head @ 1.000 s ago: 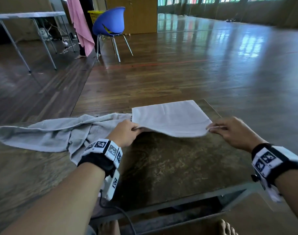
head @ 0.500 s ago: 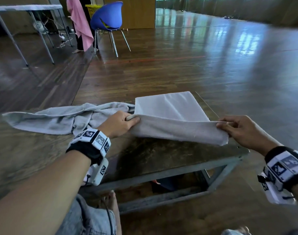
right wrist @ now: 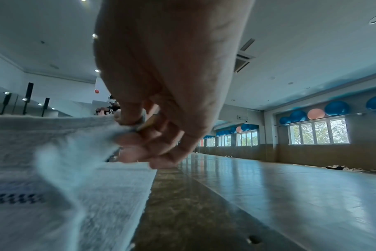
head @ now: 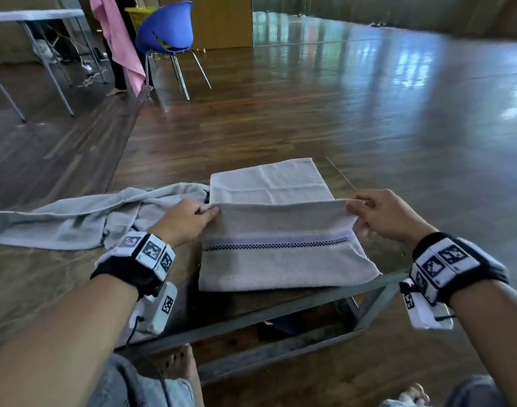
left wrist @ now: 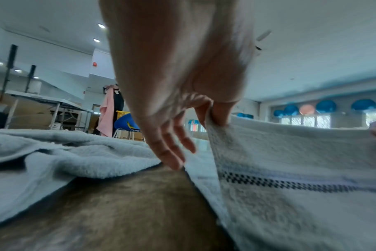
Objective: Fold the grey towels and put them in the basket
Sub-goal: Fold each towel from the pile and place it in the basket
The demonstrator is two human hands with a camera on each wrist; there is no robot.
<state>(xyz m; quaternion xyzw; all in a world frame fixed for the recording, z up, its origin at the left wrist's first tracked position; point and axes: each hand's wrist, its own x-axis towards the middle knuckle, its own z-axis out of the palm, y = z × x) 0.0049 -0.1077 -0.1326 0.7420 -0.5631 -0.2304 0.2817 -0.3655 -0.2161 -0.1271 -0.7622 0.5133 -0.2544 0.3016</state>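
A light grey towel (head: 280, 259) with a checked stripe lies half-folded on the low wooden table (head: 45, 283). Its near part is lifted and held up over the flat far part. My left hand (head: 189, 218) pinches the raised edge's left corner between thumb and finger (left wrist: 215, 110). My right hand (head: 377, 212) pinches the right corner (right wrist: 131, 125). A second, crumpled grey towel (head: 75, 218) sprawls on the table to the left, touching the first. No basket for the towels shows near me.
The table's metal frame (head: 280, 312) edges the near side, and my bare feet and knees are below it. On the wooden floor beyond stand a blue chair (head: 166, 33), a folding table (head: 37, 17), a yellow crate (head: 136, 13) and a person holding pink cloth (head: 116, 39).
Both hands have lifted the towel's near edge off the table and carried it up and away from me, so the checked stripe now faces me. The head view has dropped nearer.
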